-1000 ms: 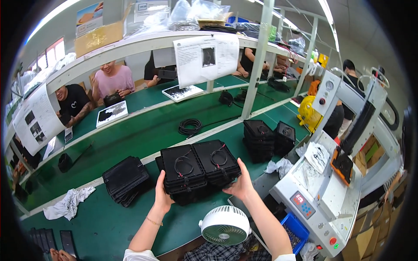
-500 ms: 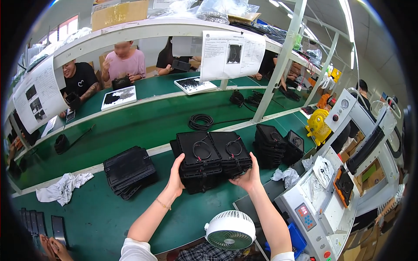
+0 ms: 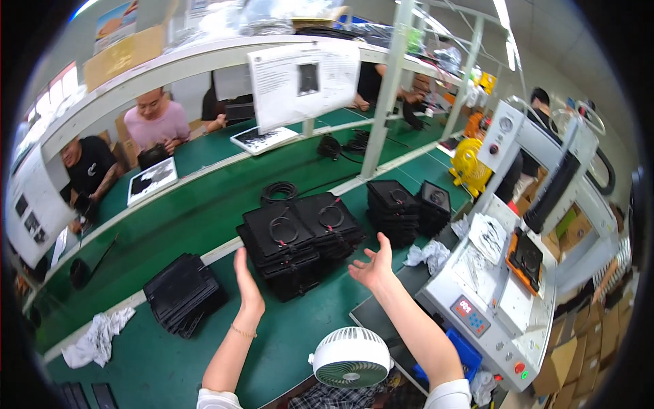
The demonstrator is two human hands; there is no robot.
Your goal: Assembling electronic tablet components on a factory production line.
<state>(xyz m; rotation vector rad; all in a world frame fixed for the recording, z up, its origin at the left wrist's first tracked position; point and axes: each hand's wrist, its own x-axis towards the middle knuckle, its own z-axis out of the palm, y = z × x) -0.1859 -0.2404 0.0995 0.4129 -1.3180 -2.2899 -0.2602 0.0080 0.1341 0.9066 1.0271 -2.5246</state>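
Two stacks of flat black panels stand side by side on the green bench, with coiled thin cables with red ends on top. My left hand is open, its fingers straight and upright, close beside the left face of these stacks; whether it touches them I cannot tell. My right hand is open too, fingers spread and palm turned inward, a little apart from the stacks' right side. Neither hand holds anything. Another pile of black panels leans unevenly to the left, and taller dark stacks stand to the right.
A white fan stands at the near edge between my forearms. On the right is a white machine with an orange-framed black panel. White cloths lie at the left. Across the green bench, several people work behind a metal frame.
Both hands have let go of the double stack; my right hand has drawn away from it with fingers spread. The whole view has turned and tilted, shifting the bench leftward.
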